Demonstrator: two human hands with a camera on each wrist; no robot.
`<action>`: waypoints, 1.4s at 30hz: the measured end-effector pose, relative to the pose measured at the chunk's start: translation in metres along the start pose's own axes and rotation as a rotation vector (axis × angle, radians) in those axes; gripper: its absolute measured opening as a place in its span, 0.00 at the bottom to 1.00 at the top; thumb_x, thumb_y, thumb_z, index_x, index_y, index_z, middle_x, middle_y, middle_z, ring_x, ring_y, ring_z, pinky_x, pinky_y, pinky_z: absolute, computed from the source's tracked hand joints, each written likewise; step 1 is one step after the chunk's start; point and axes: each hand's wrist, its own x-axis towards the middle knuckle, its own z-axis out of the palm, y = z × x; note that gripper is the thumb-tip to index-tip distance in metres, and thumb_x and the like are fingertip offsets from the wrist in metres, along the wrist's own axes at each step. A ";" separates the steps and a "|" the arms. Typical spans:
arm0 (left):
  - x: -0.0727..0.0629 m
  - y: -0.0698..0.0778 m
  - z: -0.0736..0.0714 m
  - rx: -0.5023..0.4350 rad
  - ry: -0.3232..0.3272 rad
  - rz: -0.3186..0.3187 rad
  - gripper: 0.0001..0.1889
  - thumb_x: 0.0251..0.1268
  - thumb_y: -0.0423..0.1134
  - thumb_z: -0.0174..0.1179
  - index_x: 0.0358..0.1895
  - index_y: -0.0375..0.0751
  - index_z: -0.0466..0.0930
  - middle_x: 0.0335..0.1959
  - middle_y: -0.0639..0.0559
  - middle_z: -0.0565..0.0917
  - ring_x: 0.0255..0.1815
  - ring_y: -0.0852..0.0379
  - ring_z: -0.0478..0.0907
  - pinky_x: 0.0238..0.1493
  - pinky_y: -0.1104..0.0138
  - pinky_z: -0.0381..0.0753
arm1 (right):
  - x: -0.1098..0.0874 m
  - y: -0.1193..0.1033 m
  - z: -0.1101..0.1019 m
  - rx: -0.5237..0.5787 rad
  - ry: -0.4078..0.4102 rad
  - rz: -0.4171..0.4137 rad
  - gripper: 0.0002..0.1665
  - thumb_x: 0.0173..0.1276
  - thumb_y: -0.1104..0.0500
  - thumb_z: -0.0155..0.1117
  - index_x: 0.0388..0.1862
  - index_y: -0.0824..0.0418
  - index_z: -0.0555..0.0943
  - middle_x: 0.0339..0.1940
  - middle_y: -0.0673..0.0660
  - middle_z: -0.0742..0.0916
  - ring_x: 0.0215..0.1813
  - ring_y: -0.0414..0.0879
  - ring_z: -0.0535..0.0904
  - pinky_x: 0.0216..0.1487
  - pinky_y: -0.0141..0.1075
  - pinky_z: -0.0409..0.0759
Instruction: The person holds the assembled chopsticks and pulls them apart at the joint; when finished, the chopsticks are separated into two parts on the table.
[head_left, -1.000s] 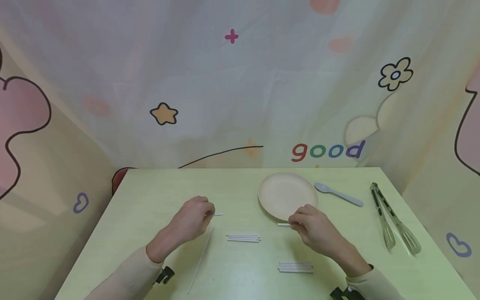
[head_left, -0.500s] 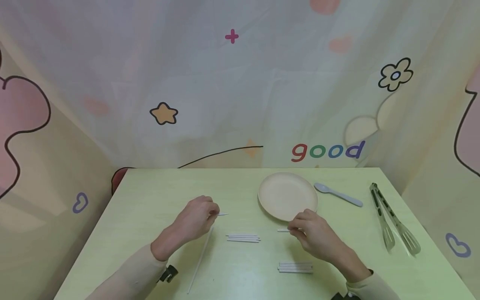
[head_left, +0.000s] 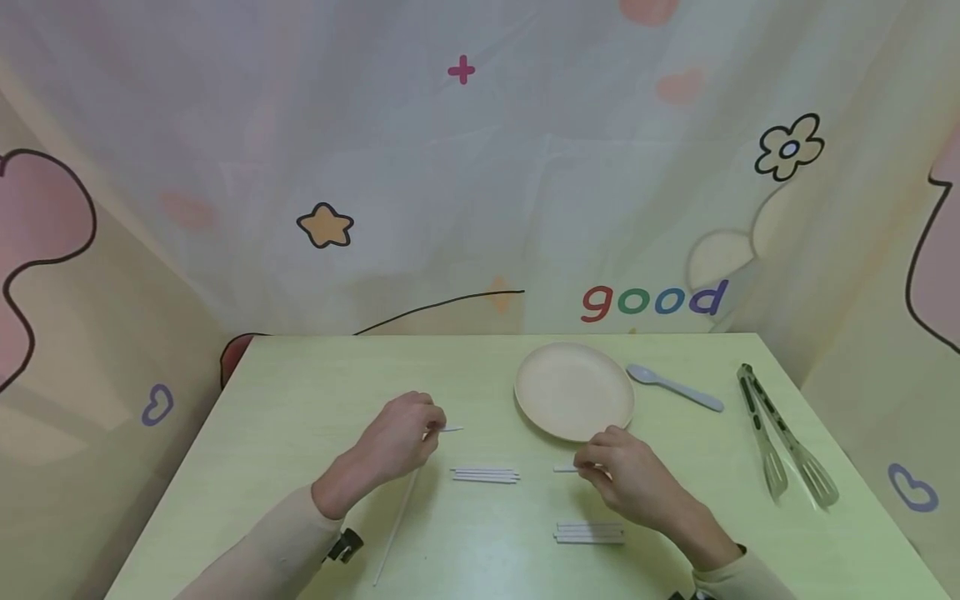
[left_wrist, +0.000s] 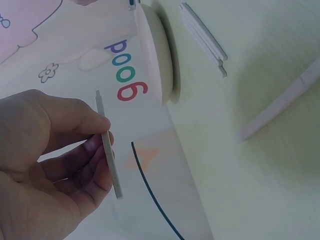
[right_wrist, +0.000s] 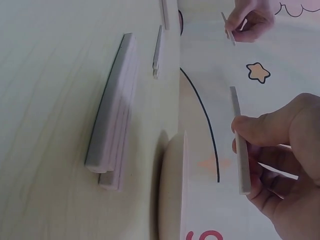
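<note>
Between thumb and fingertips, my left hand point(head_left: 397, 440) pinches a short white stick point(left_wrist: 113, 167), raised above the table left of centre. My right hand point(head_left: 628, 473) likewise pinches a short white stick point(right_wrist: 242, 162), above the table just in front of the round beige plate point(head_left: 573, 392). Several short white sticks point(head_left: 484, 476) lie side by side between the hands. Nearer the front, below the right hand, is a second group of short white sticks point(head_left: 588, 533), some stacked on others in the right wrist view. One long thin white stick point(head_left: 396, 529) lies slanted beneath the left hand.
A grey-blue spoon point(head_left: 678, 389) lies right of the plate. Farther right, metal tongs point(head_left: 783, 446) with slotted ends rest spread apart near the table's right edge. A printed curtain point(head_left: 465, 183) hangs behind the pale green table point(head_left: 315, 375).
My left hand has shifted a little to the right with its stick. My right hand has come slightly nearer, away from the plate, still pinching its stick. The things on the table stay put.
</note>
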 end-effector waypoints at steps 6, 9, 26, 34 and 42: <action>0.002 0.002 0.002 -0.009 -0.009 0.004 0.06 0.52 0.25 0.64 0.29 0.40 0.86 0.26 0.54 0.81 0.29 0.59 0.74 0.33 0.69 0.75 | -0.003 0.001 0.003 -0.001 -0.005 -0.003 0.08 0.54 0.65 0.74 0.29 0.53 0.85 0.29 0.41 0.83 0.35 0.34 0.73 0.33 0.28 0.75; 0.003 0.003 0.003 -0.019 -0.007 0.004 0.06 0.52 0.26 0.64 0.29 0.40 0.86 0.26 0.53 0.81 0.30 0.59 0.74 0.34 0.69 0.76 | -0.005 0.001 0.004 0.002 -0.008 -0.004 0.07 0.55 0.64 0.74 0.29 0.53 0.86 0.29 0.41 0.84 0.35 0.35 0.73 0.32 0.28 0.74; 0.006 0.008 0.016 -0.058 -0.058 0.006 0.05 0.60 0.28 0.64 0.33 0.39 0.88 0.28 0.53 0.82 0.32 0.57 0.77 0.37 0.68 0.79 | -0.012 0.000 0.009 0.005 -0.028 0.009 0.07 0.53 0.64 0.75 0.28 0.52 0.86 0.30 0.40 0.84 0.37 0.35 0.76 0.37 0.30 0.79; 0.006 0.007 0.021 -0.067 -0.073 0.024 0.05 0.61 0.28 0.63 0.33 0.38 0.88 0.28 0.52 0.83 0.33 0.58 0.77 0.38 0.68 0.79 | -0.016 0.001 0.012 0.024 -0.045 0.021 0.07 0.54 0.64 0.74 0.28 0.52 0.86 0.29 0.39 0.83 0.37 0.34 0.76 0.36 0.29 0.78; 0.008 0.005 0.027 -0.084 -0.083 0.037 0.04 0.60 0.28 0.64 0.34 0.36 0.88 0.29 0.52 0.82 0.32 0.58 0.77 0.35 0.70 0.78 | -0.020 0.000 0.014 0.045 -0.054 0.024 0.06 0.55 0.64 0.73 0.29 0.53 0.86 0.28 0.40 0.84 0.34 0.35 0.74 0.34 0.27 0.76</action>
